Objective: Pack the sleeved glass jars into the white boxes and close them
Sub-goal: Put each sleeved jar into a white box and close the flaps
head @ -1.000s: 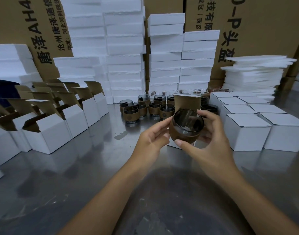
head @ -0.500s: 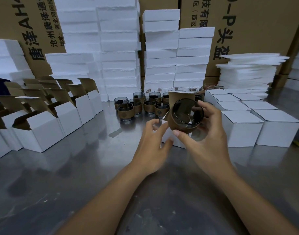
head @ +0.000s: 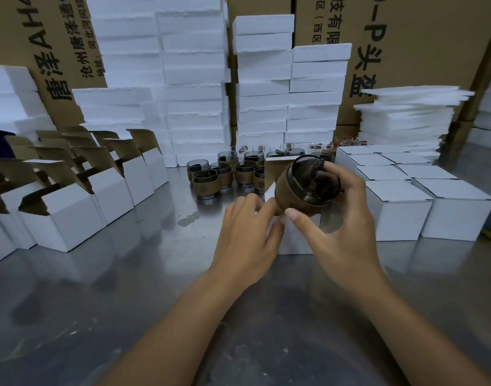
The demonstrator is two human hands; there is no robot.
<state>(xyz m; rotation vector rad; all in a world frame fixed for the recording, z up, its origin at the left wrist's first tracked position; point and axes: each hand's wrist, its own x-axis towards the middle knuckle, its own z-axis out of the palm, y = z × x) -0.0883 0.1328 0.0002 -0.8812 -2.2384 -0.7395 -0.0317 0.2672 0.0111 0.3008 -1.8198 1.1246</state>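
Right grip (head: pixel 341 227) curls round a smoky glass jar (head: pixel 297 196) in its smooth brown sleeve, thumb low, fingers over the round rim. I see the jar tilted just above the open white card box (head: pixel 297 238). Left grip (head: pixel 247 235) lies against that box's left wall; whether it pinches, I cannot tell. Both boxes and arms sit over the dull steel table (head: pixel 127 288).

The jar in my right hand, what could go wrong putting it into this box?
The jar is tilted in the grip of the right hand, so it might catch the box edge going in. The left hand only touches the box at one corner, so it may slide on the smooth table. The other jars stand close behind and could get knocked.
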